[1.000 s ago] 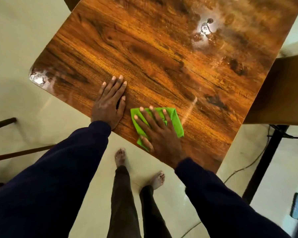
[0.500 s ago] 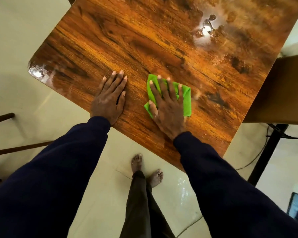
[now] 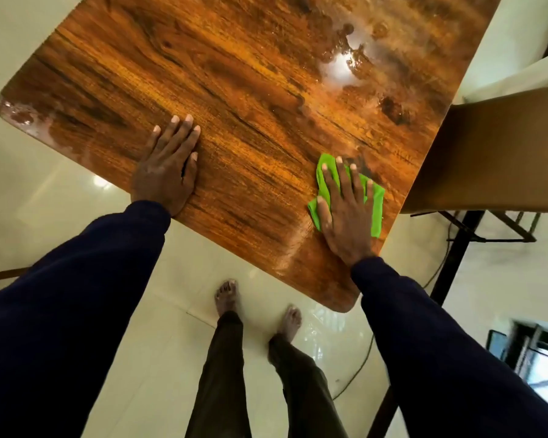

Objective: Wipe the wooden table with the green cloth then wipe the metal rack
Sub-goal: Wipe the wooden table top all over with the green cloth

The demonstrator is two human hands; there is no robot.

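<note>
- Nearest, two dark blue sleeves (image 3: pixel 76 311) reach forward, with bare feet (image 3: pixel 227 295) on the pale floor (image 3: pixel 60 191) between them.
- The left hand (image 3: pixel 168 165) lies flat on the wooden table (image 3: pixel 234 90) at its near edge, fingers straight and close together, holding nothing. It looks like a brace.
- The right hand (image 3: pixel 345 210), well apart from the left, presses palm-down on the green cloth (image 3: pixel 376 210) with straight, slightly spread fingers. It pins the cloth rather than gripping it.
- The cloth sits under the right hand, near the table's near-right corner and close to the right edge.
- It is loosely folded. Its long axis runs along the fingers, from the wrist side away from the person, with a peaked fold just left of the fingertips pointing away.
- Just right of the right hand, a brown panel (image 3: pixel 487 153) overlaps the table edge, with a dark metal frame (image 3: pixel 475 235) below it. I cannot tell whether this is the metal rack.
- Beyond the right fingertips lies a wet, glaring patch (image 3: pixel 339 71), and far left of the left hand a cloudy smear (image 3: pixel 23 118) marks the corner.
- Judged from this, the table wipe is mid-way: those patches look undone, and the rack step has not begun.
</note>
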